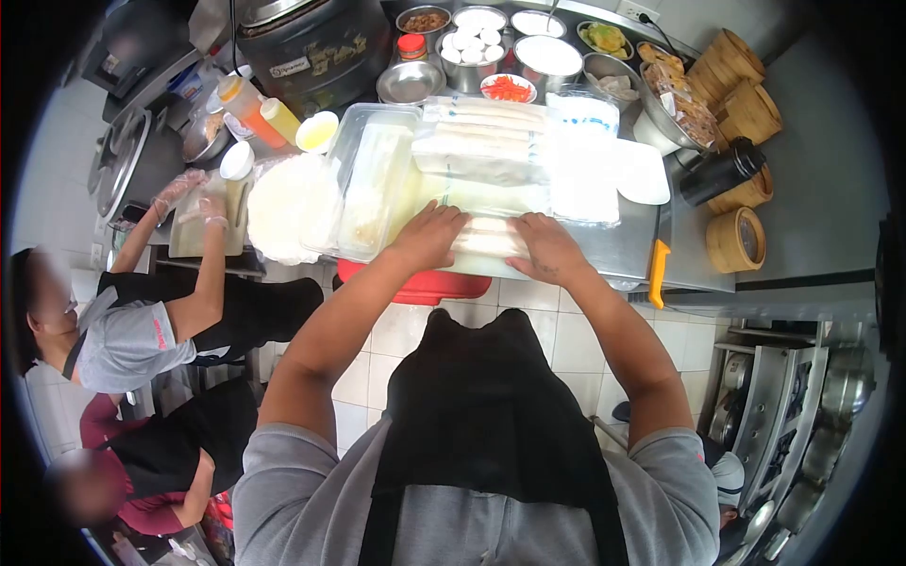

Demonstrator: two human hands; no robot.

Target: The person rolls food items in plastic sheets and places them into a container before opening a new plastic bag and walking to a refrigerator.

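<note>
Both my hands are at the front edge of the counter, on a pale wrapped bundle (489,236) that looks like long white rolls. My left hand (432,236) grips its left end and my right hand (547,248) its right end, fingers curled over the top. Just beyond them, a clear plastic sheet or bag (481,176) covers more long pale rolls (491,118) in a row. A clear plastic tray (354,203) lies to the left. White plastic-wrapped packs (583,179) are on the right.
Steel bowls of food (472,57) line the back. Bamboo steamers (736,238), a black flask (722,174) and an orange-handled tool (659,274) are at right. A gloved co-worker (142,325) works at left; another person (165,462) is behind. A red stool (415,285) is under the counter.
</note>
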